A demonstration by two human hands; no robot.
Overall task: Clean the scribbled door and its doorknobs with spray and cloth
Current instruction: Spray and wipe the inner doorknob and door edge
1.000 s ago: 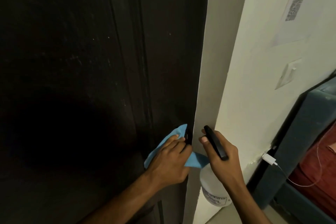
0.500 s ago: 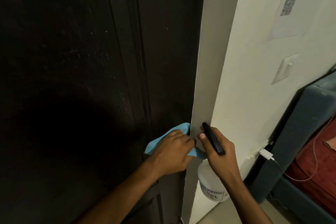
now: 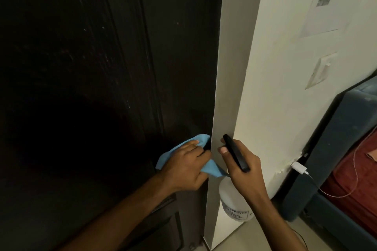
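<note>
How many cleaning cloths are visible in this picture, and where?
1. The blue cloth is under the left hand, pressed on the dark door at its right edge. Another could be hidden out of view.

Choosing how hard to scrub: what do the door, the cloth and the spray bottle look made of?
Door: looks like dark wood with a low-sheen finish; moulded panel grooves, faint pale scuffs. Cloth: soft blue fabric, possibly microfibre; it folds under the left hand. Spray bottle: translucent white plastic body, black head, gripped by the right hand.
</note>
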